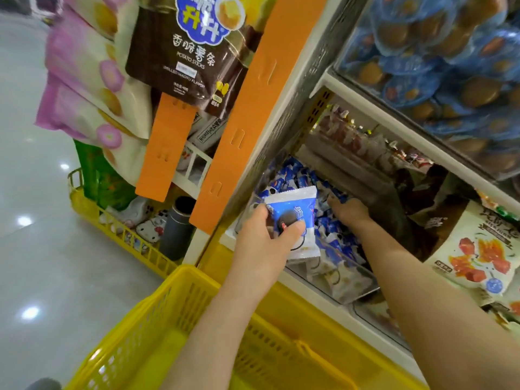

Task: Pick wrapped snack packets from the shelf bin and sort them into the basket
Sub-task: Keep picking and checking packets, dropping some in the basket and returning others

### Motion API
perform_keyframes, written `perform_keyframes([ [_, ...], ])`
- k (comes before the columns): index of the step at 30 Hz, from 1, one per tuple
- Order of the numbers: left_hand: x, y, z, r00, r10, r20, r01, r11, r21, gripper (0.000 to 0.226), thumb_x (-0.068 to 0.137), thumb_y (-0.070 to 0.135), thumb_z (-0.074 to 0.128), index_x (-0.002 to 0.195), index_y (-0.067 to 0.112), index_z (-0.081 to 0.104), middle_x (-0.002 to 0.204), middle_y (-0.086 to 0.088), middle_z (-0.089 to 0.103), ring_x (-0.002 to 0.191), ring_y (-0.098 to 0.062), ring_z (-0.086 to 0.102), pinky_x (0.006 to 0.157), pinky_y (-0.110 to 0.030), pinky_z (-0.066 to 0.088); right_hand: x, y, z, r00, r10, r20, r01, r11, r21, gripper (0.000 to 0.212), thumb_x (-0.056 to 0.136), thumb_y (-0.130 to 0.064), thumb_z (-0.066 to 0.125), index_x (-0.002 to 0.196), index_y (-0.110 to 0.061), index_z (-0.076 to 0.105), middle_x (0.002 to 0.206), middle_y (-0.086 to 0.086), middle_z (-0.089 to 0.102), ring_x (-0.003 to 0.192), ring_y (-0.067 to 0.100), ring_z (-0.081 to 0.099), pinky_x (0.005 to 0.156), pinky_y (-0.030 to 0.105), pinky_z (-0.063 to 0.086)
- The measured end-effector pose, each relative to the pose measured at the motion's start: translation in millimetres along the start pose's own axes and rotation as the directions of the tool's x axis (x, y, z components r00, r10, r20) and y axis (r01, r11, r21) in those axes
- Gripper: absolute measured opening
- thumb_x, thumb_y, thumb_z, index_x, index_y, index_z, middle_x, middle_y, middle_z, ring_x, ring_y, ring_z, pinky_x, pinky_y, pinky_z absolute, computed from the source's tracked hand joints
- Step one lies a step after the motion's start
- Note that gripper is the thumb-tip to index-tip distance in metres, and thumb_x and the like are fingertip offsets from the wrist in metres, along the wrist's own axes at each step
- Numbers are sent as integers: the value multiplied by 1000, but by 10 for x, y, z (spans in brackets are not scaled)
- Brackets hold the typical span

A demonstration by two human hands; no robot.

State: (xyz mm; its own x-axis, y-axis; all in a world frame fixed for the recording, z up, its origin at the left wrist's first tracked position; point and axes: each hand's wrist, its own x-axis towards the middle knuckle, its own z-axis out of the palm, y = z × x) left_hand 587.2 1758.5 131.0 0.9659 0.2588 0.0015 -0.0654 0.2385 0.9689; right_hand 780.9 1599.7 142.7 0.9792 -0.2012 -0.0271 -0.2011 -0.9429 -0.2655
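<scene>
Fingers point(263, 213) and thumb of the left hand point(260, 243) pinch a blue-and-white snack packet point(294, 205), holding it just above the front left corner of the clear bin point(363, 291). The right hand point(351, 213) reaches deep into the bin, its fingers point(334, 202) dipped among the heap of matching packets point(334, 232). Blur hides their tips, so I cannot tell whether they grip one. Just below and in front of the bin stands the yellow basket point(180, 280), under the left forearm. A brown potato-stick bag point(180, 52) hangs up and left of the bin.
</scene>
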Motion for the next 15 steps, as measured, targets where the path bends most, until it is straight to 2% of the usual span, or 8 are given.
perform_keyframes([
  [2, 6, -15, -5, 1000, 4, -7, -4, 1000, -5, 24, 85, 20, 64, 107, 19, 55, 105, 2, 65, 89, -5, 62, 64, -12, 50, 35, 0, 33, 1000, 22, -10, -21, 998, 54, 49, 90, -38, 56, 111, 6, 55, 117, 23, 57, 106, 37, 55, 89, 38, 46],
  [5, 22, -31, -22, 1000, 12, -16, -12, 1000, -16, 25, 86, 20, 63, 109, 17, 55, 106, 1, 65, 87, -3, 63, 59, -6, 47, 73, 33, 65, 997, 68, -47, -63, 992, 112, 42, 81, -29, 71, 103, 4, 56, 110, 21, 60, 98, 34, 58, 73, 33, 45],
  [8, 42, -35, -27, 1000, 17, -20, -17, 1000, -18, 26, 86, 20, 63, 110, 16, 55, 107, 1, 64, 85, -1, 62, 57, -5, 47, 108, 83, 73, 993, 90, -73, -71, 970, 234, 39, 77, -22, 75, 101, 5, 59, 104, 21, 62, 93, 34, 60, 75, 36, 50],
  [11, 65, -62, -4, 1000, 11, -13, -11, 1000, 4, 24, 86, 21, 63, 109, 19, 54, 107, 3, 64, 86, -1, 62, 57, -5, 47, 62, 95, 44, 984, 3, -176, 47, 959, 279, 23, 81, -13, 69, 97, 2, 63, 101, 21, 65, 91, 33, 61, 80, 39, 50],
  [15, 64, -95, 30, 999, -10, -33, 10, 1000, 14, 25, 86, 20, 63, 109, 20, 53, 105, 3, 63, 86, -1, 61, 56, -6, 47, -140, 24, -73, 909, -174, -378, 279, 930, 241, 24, 87, -11, 61, 110, -4, 62, 106, 14, 65, 99, 28, 61, 79, 31, 47],
])
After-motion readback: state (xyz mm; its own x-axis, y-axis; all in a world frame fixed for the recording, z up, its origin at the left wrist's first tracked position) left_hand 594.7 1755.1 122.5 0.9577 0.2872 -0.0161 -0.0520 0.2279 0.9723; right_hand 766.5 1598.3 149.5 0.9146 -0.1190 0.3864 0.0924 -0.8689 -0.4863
